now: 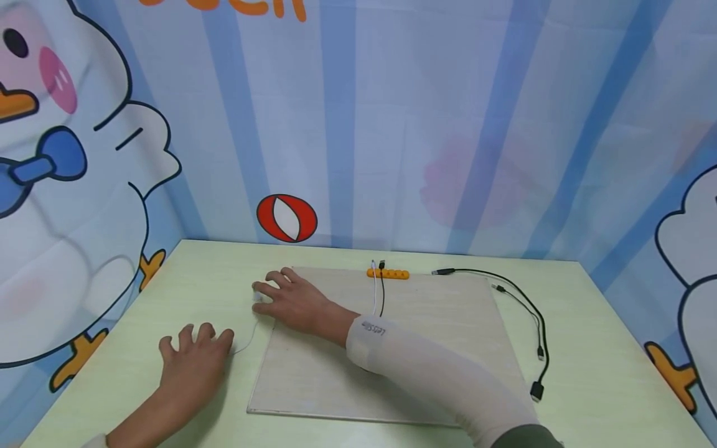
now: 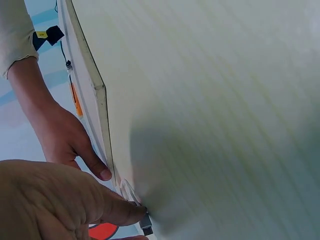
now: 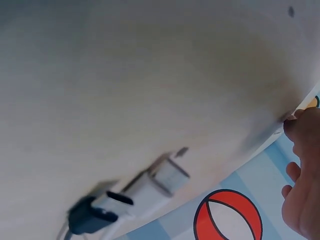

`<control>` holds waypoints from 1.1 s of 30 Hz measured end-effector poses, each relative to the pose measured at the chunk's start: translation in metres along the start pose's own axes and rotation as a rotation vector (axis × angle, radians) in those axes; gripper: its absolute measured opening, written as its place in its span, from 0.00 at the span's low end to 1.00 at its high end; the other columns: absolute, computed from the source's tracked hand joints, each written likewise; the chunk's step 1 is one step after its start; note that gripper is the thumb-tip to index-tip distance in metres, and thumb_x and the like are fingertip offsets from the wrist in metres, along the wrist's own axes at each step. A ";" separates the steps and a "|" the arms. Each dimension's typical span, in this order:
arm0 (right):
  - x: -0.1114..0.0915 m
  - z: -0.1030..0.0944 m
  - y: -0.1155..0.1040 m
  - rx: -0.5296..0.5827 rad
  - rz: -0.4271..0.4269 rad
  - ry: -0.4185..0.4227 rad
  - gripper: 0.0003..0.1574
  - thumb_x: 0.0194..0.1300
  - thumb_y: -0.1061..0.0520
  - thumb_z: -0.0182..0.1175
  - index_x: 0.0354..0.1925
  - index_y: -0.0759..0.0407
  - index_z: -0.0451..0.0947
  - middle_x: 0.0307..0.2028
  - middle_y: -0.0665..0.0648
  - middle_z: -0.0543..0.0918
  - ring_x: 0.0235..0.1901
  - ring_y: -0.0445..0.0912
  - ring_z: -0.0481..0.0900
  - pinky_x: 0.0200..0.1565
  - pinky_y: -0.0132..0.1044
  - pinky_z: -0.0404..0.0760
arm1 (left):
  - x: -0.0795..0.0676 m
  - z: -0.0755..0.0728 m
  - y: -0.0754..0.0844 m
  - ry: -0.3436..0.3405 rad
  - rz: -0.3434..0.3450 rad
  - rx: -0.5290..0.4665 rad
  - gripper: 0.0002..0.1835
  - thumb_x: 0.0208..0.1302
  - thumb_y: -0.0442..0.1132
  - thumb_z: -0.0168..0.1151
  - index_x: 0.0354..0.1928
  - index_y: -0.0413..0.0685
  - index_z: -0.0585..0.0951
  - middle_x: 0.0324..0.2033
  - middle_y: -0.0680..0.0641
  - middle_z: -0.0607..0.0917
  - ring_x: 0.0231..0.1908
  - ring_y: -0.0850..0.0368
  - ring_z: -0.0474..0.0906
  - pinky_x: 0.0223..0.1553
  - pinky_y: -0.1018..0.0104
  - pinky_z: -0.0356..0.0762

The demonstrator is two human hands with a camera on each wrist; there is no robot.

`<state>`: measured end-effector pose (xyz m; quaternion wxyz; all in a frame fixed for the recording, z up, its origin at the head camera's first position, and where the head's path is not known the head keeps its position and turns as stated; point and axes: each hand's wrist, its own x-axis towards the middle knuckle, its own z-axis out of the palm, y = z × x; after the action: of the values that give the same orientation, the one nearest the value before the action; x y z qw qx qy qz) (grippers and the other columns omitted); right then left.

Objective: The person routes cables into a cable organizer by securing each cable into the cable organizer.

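A thin white cable (image 1: 248, 341) runs over the table between the two hands. My left hand (image 1: 193, 367), left of the board, pinches a pale plug (image 2: 146, 223) with a dark tip at one end of it; a loop of the cable (image 2: 128, 191) shows beyond the thumb. At the board's far left corner, my right hand (image 1: 297, 302) holds a small white piece at the cable's other end, between thumb and fingers. Its exact shape is mostly hidden. In the right wrist view a hand (image 3: 305, 165) at the right edge touches the surface with its fingertips.
On the pale board (image 1: 313, 386), an orange cable holder (image 1: 396, 274) at the far edge carries a white cable (image 1: 374, 292) and a black cable (image 1: 383, 292). Two more black cables, one thick (image 1: 546, 336) and one thin (image 1: 523, 305), lie to the right. A printed curtain (image 1: 381, 124) hangs behind.
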<state>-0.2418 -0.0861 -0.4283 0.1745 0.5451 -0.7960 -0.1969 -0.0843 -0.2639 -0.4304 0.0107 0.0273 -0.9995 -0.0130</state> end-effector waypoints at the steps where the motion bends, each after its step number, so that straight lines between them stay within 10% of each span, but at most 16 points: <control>1: 0.000 0.000 0.000 0.000 0.001 0.001 0.30 0.87 0.52 0.61 0.78 0.26 0.76 0.85 0.48 0.69 0.82 0.49 0.68 0.84 0.48 0.67 | 0.000 0.000 0.000 0.002 0.000 -0.001 0.11 0.77 0.27 0.64 0.55 0.45 0.84 0.54 0.30 0.81 0.65 0.14 0.71 0.61 0.11 0.61; 33: 0.014 0.000 0.016 -0.082 0.038 -0.041 0.24 0.84 0.52 0.65 0.71 0.30 0.83 0.79 0.45 0.76 0.75 0.46 0.73 0.79 0.43 0.69 | 0.004 0.004 0.010 0.041 -0.016 -0.015 0.11 0.72 0.31 0.68 0.49 0.29 0.81 0.55 0.29 0.80 0.66 0.17 0.72 0.66 0.14 0.61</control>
<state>-0.2595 -0.0944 -0.4195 0.1839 0.5181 -0.8009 -0.2373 -0.0888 -0.2535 -0.4343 0.0310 0.0355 -0.9987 -0.0199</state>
